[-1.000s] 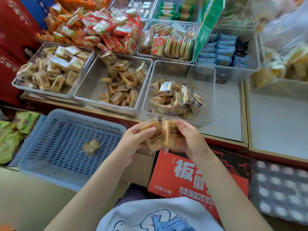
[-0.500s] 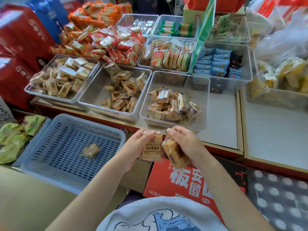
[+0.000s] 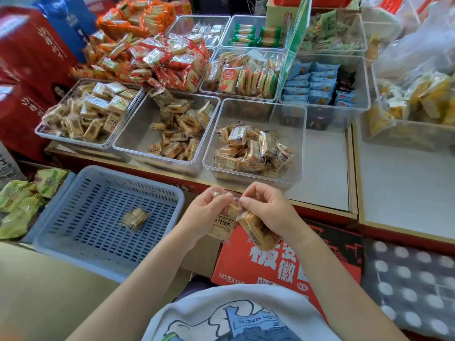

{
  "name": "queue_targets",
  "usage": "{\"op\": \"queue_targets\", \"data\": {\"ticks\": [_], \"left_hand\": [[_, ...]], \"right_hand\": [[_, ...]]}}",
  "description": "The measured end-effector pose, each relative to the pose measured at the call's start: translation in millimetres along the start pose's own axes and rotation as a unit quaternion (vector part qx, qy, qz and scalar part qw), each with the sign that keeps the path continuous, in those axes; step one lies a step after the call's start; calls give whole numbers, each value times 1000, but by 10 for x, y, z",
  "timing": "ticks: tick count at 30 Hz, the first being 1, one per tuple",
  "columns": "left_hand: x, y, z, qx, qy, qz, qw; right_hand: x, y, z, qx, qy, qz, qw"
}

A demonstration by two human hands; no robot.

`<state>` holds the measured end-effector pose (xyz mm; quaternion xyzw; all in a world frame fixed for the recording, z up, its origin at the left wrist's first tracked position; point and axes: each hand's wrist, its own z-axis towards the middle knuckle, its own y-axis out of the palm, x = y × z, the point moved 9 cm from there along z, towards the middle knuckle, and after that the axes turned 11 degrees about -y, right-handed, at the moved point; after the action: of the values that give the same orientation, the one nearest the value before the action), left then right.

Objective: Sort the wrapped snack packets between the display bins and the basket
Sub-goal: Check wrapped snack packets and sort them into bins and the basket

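1. Left hand, lower centre of the frame: fingers curled round a wrapped snack packet, pinching its top edge. The printed face of the packet is turned toward the camera.
2. Right hand, just right of the left hand: fingers curled round a second packet, which is tilted, its lower end pointing toward the lower right. The two packets touch at their upper edges.
3. Both hands are held in front of the counter edge, above a red carton.
4. Blue basket, lower left of the frame: one loose packet lies on its slotted floor.
5. Clear bin, centre of the frame, directly beyond the hands: a pile of similar packets covers its floor.
6. Middle bin, to its left: packets lie mainly along its right side.
7. Left bin, further left: filled with packets.
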<state>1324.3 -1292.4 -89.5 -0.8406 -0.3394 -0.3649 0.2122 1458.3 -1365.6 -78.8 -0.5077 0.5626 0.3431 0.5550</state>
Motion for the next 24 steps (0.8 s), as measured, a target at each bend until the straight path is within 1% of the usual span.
{"op": "queue_targets", "data": {"ticks": [3, 5, 7, 10, 13, 16, 18, 19, 21, 24], "left_hand": [[-15, 6, -3, -17, 3, -43, 999], [2, -43, -7, -13, 10, -81, 997], [4, -80, -4, -13, 16, -95, 995], [-44, -75, 5, -27, 9, -92, 995], [-71, -24, -1, -51, 1, -80, 996], [-8, 37, -33, -75, 25, -12, 997], [28, 13, -20, -49, 49, 34, 997], [39, -22, -11, -26, 56, 32, 998], [17, -130, 11, 22, 42, -30, 998], [-80, -308, 72, 71, 3, -158, 985]], "right_hand": [[-36, -48, -2, 29, -23, 9, 999], [-34, -92, -12, 57, -24, 38, 997], [-40, -125, -19, 72, -30, 39, 996], [-38, -142, -27, 79, -37, 34, 996], [24, -167, -33, 90, -25, 32, 995], [94, -217, -51, 113, -9, 33, 993], [135, -243, -52, 123, 5, 32, 992], [147, -240, -52, 124, 15, 38, 991], [164, -225, -46, 116, 31, 47, 992], [156, -148, -50, 71, 42, 36, 996]]}}
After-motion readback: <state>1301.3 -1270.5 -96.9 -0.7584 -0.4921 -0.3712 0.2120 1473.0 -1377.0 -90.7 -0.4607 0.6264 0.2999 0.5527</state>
